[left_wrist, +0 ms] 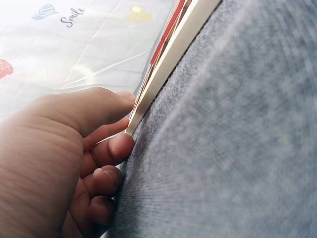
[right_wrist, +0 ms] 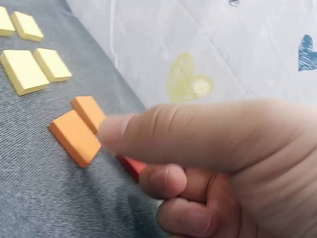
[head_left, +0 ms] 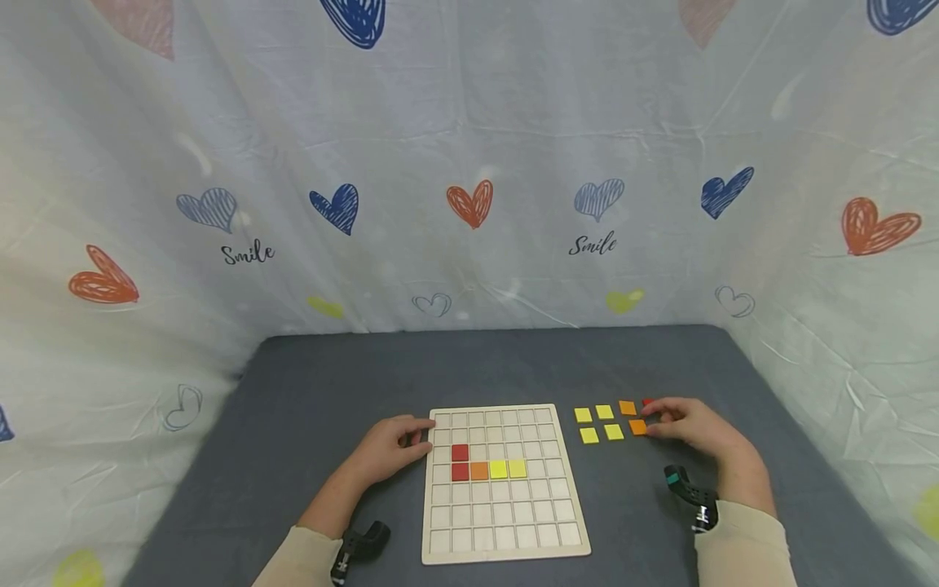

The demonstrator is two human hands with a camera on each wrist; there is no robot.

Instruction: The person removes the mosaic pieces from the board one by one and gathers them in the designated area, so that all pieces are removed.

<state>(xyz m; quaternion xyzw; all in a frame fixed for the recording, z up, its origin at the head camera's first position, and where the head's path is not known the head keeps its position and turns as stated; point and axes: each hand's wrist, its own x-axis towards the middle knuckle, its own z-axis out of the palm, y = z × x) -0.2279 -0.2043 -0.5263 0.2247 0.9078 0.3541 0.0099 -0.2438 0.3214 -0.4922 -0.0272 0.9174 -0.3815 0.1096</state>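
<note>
A pale wooden grid board (head_left: 460, 421) lies on the dark grey cloth. In its cells sit two red tiles (head_left: 460, 452), an orange tile (head_left: 479, 470) and two yellow tiles (head_left: 508, 469). My left hand (head_left: 389, 447) touches the board's left edge with thumb and index finger spread apart; the other fingers bend loosely (left_wrist: 106, 163). Over at the right, my right hand (head_left: 689, 424) is at the loose tiles, its thumb beside the orange tiles (right_wrist: 74, 136). A loose red tile (right_wrist: 131, 167) is partly hidden behind that hand. I see nothing gripped in it.
Several loose yellow tiles (head_left: 589, 435) lie in two rows between the board and my right hand. Black wrist-worn devices (head_left: 363, 542) show at both sleeves. A white curtain with printed hearts (head_left: 469, 204) stands behind the table and at its sides.
</note>
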